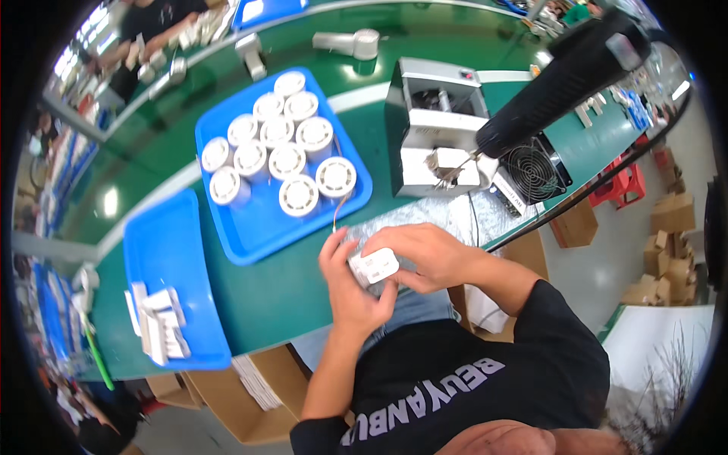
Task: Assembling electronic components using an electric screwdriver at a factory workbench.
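Low in front of my body, both hands are closed around a small white plastic piece (378, 265) with rounded corners and faint marks on its face. My left hand (351, 294) grips its left side, with the thumb near its lower edge. Fingers of my right hand (426, 259) curl over its top and right side. A thin orange-red wire (337, 215) runs between the blue tray (241, 246) and my left fingertips; its lower end is hidden. Several white cylindrical units (298, 196) with slotted round tops stand in that tray.
A second blue tray (163, 250) holds white plastic parts (159, 322). Right of the trays stand a grey machine (436, 121) and a black fan (533, 171). A thick black cylindrical tool (561, 83) with a cable slants overhead. White handheld parts (349, 42) lie farther back; a person works at far left.
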The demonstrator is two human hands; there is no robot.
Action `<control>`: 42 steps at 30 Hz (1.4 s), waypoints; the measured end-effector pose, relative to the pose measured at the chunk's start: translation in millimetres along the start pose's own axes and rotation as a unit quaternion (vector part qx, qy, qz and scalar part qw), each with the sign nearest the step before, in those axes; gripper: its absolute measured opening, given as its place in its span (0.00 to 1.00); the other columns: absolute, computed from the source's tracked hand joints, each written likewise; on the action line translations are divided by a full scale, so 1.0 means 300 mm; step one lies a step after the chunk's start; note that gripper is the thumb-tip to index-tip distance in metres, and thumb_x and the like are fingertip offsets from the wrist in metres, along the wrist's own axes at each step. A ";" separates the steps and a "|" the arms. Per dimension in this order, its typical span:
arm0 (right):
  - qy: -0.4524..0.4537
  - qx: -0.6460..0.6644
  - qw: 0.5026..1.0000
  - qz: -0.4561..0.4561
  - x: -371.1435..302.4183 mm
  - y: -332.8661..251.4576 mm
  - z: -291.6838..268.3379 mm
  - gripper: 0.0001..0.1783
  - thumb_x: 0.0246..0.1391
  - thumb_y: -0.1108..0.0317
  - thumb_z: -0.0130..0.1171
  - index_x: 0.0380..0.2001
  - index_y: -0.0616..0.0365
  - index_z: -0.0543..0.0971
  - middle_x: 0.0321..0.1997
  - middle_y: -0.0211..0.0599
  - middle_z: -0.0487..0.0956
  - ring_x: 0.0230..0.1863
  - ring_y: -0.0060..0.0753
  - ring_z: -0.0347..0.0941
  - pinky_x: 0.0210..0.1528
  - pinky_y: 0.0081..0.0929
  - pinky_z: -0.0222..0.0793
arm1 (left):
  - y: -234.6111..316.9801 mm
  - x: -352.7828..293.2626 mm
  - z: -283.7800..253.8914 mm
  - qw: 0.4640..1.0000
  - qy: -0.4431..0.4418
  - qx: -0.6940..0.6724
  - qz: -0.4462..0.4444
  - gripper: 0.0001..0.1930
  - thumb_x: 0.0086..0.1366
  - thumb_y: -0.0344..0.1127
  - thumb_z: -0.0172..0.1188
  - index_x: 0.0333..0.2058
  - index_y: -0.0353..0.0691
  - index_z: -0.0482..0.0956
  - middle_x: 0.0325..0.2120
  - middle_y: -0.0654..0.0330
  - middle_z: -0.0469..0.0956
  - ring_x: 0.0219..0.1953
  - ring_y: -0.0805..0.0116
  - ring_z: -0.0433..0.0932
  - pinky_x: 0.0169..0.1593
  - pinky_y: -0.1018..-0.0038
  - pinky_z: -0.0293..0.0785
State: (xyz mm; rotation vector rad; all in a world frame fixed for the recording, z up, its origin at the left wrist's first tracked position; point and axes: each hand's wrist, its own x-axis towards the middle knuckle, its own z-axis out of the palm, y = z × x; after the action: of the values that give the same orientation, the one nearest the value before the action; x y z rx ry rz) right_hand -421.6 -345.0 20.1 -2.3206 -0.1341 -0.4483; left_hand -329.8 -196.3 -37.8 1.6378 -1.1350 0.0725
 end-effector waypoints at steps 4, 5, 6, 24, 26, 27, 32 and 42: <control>0.011 0.078 0.995 0.065 -0.045 0.036 0.027 0.24 0.46 0.71 0.70 0.48 0.58 0.76 0.45 0.42 0.81 0.44 0.50 0.79 0.43 0.36 0.76 | -0.002 -0.047 -0.077 0.999 0.001 0.042 0.027 0.21 0.47 0.28 0.71 0.41 0.31 0.76 0.52 0.45 0.72 0.53 0.45 0.74 0.55 0.61 0.72; 0.020 0.084 0.996 0.036 -0.052 0.049 0.049 0.24 0.46 0.71 0.69 0.48 0.57 0.76 0.45 0.42 0.81 0.44 0.49 0.79 0.43 0.36 0.76 | -0.014 -0.044 -0.084 0.996 -0.053 0.068 0.037 0.19 0.47 0.28 0.72 0.39 0.31 0.78 0.54 0.45 0.72 0.54 0.46 0.73 0.55 0.61 0.72; 0.021 0.093 0.995 0.003 -0.038 0.048 0.053 0.24 0.47 0.71 0.69 0.49 0.57 0.76 0.45 0.42 0.81 0.44 0.49 0.79 0.43 0.36 0.76 | -0.010 -0.033 -0.074 0.997 -0.057 0.041 0.019 0.13 0.47 0.26 0.71 0.34 0.31 0.80 0.53 0.45 0.73 0.53 0.46 0.75 0.55 0.61 0.72; 0.556 -0.063 0.818 -0.131 0.080 -0.024 -0.330 0.43 0.41 0.76 0.72 0.61 0.63 0.61 0.58 0.46 0.68 0.59 0.38 0.66 0.55 0.34 0.67 | -0.065 -0.036 0.071 0.977 0.110 -0.171 -0.059 0.01 0.68 0.21 0.52 0.37 0.32 0.71 0.32 0.51 0.80 0.40 0.61 0.79 0.44 0.69 0.75; 0.549 -0.069 0.825 -0.115 0.196 0.043 -0.350 0.31 0.50 0.72 0.70 0.56 0.64 0.70 0.48 0.38 0.78 0.41 0.30 0.77 0.42 0.26 0.73 | -0.055 -0.027 0.072 0.973 0.132 -0.175 -0.074 0.01 0.67 0.22 0.53 0.37 0.33 0.72 0.31 0.51 0.80 0.40 0.61 0.79 0.43 0.69 0.75; 0.525 -0.032 0.845 -0.090 0.188 0.012 -0.346 0.32 0.49 0.77 0.69 0.57 0.64 0.68 0.47 0.39 0.78 0.41 0.29 0.77 0.44 0.25 0.72 | -0.046 -0.037 0.064 0.969 0.155 -0.178 -0.074 0.01 0.67 0.22 0.53 0.37 0.33 0.72 0.31 0.52 0.81 0.40 0.60 0.79 0.41 0.69 0.76; 0.380 0.127 0.904 -0.150 0.040 -0.094 -0.415 0.27 0.56 0.69 0.50 0.56 0.74 0.64 0.44 0.54 0.76 0.34 0.38 0.74 0.37 0.31 0.73 | -0.036 -0.046 0.099 0.975 0.128 -0.170 -0.066 0.02 0.68 0.24 0.51 0.36 0.34 0.72 0.32 0.54 0.81 0.42 0.57 0.79 0.48 0.65 0.73; 0.448 -0.027 0.863 -0.232 0.313 -0.020 -0.463 0.18 0.69 0.60 0.51 0.55 0.59 0.68 0.31 0.34 0.75 0.17 0.19 0.70 0.17 0.16 0.69 | -0.020 -0.034 0.098 0.965 0.122 -0.222 -0.069 0.06 0.73 0.27 0.43 0.36 0.31 0.66 0.33 0.50 0.81 0.42 0.54 0.81 0.48 0.63 0.76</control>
State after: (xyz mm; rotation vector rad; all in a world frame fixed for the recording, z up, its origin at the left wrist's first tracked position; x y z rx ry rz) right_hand -374.0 -442.0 148.5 -1.8819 -0.2189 -1.7302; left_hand -345.4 -213.1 -59.9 1.2618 -0.7784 -0.0659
